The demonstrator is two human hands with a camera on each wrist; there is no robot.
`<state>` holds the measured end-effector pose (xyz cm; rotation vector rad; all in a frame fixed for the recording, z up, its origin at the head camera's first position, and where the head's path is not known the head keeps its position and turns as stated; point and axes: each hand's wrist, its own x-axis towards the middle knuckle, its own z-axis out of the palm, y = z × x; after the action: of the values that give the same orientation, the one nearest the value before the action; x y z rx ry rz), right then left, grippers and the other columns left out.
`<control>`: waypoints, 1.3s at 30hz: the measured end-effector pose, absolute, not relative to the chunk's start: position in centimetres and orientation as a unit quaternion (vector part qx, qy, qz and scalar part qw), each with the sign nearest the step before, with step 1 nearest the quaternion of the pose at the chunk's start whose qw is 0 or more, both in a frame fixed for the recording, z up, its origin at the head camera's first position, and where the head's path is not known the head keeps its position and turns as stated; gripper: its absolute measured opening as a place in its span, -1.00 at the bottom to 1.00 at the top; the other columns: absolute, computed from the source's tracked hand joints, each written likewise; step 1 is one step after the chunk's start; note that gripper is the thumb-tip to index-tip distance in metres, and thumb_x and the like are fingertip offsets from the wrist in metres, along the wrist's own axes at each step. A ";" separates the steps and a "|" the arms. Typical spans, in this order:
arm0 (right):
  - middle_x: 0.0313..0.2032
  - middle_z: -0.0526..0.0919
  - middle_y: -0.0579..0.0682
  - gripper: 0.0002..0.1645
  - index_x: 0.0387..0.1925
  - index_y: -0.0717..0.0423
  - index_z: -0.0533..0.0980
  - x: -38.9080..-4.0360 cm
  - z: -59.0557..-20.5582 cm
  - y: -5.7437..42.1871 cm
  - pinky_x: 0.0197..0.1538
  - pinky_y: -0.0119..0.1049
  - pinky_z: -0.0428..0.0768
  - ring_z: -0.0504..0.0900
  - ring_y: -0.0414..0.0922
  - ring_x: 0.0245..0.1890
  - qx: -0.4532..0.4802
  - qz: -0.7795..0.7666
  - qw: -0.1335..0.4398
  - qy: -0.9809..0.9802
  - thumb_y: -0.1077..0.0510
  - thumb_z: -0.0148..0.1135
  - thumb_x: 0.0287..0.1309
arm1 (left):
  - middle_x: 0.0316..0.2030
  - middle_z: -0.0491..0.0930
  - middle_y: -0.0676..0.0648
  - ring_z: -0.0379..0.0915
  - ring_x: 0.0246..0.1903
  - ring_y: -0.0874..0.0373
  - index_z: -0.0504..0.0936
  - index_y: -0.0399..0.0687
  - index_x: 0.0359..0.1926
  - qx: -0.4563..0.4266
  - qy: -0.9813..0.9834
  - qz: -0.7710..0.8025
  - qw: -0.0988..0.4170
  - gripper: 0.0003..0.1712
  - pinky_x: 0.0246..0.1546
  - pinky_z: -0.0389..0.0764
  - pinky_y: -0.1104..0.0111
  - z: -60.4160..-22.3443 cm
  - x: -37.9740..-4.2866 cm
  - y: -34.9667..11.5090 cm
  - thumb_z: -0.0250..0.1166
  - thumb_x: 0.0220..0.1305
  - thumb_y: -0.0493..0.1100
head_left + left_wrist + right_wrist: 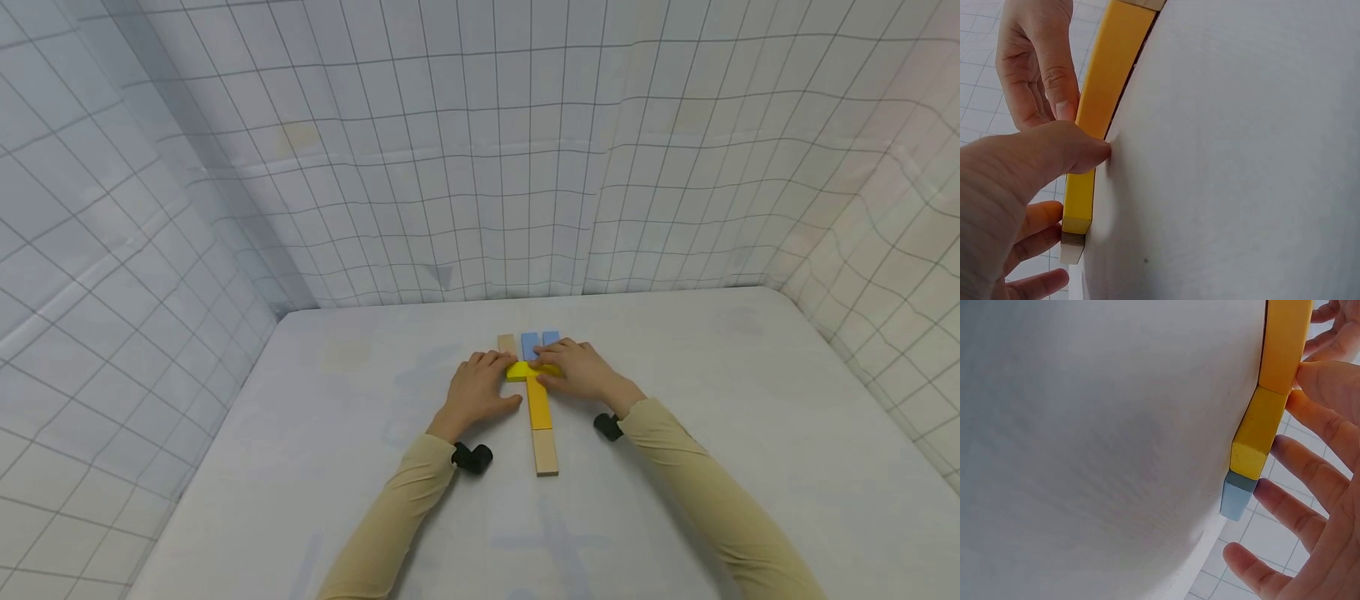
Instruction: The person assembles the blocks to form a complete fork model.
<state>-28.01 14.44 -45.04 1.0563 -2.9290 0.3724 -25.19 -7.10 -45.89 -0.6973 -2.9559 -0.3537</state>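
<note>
Flat blocks form a pattern on the white table. A yellow block [517, 372] lies crosswise, with an orange block [538, 404] running from its middle toward the person and a wooden block [545, 454] below that. Beyond the yellow block lie a second wooden block [506, 343] and two blue blocks [529, 344]. My left hand [477, 390] has its index fingertip at the yellow block's left end, thumb held apart. Over the yellow block's right part, my right hand [579, 370] reaches with loosely spread fingers, partly hiding it; in the right wrist view its fingertips [1279, 445] rest along the blocks.
White table [337, 467] surrounds the blocks on both sides. Behind and beside it hang pale curtains [450, 167] with a dark grid pattern. Each wrist wears a small black camera [472, 458].
</note>
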 end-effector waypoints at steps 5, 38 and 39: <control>0.25 0.41 -0.01 -0.58 0.12 -0.02 0.55 -27.9 -45.0 14.4 0.09 0.15 0.31 0.32 0.06 0.21 0.336 0.120 0.001 -0.934 -0.06 0.13 0.31 | 0.18 0.42 -0.03 0.26 0.16 -0.04 0.45 0.00 0.26 -0.231 -0.965 -0.116 0.046 -0.26 0.08 0.34 0.09 -45.9 -25.2 -7.1 0.32 0.10 0.19; 0.03 0.56 0.01 -0.51 0.09 0.11 0.49 -28.0 -43.3 13.4 0.09 0.12 0.30 0.42 0.03 0.07 0.327 0.144 -0.027 -0.934 -0.04 0.25 0.21 | 0.06 0.38 -0.05 0.29 -0.03 0.01 0.44 -0.03 0.14 -0.230 -0.966 -0.116 0.023 -0.29 -0.06 0.36 0.18 -45.3 -26.2 -6.7 0.39 -0.01 0.16; 0.04 0.55 0.02 -0.48 0.12 0.13 0.47 -28.0 -43.4 13.5 0.09 0.12 0.30 0.41 0.04 0.08 0.325 0.151 -0.025 -0.933 -0.04 0.25 0.20 | 0.06 0.38 -0.05 0.29 -0.02 0.01 0.44 -0.03 0.14 -0.229 -0.966 -0.117 0.022 -0.28 -0.06 0.36 0.19 -45.3 -26.2 -6.7 0.39 -0.02 0.16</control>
<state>-28.03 13.47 -43.37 1.0377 -2.9803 0.4825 -26.23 -6.66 -45.32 -0.7105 -2.9935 -0.3623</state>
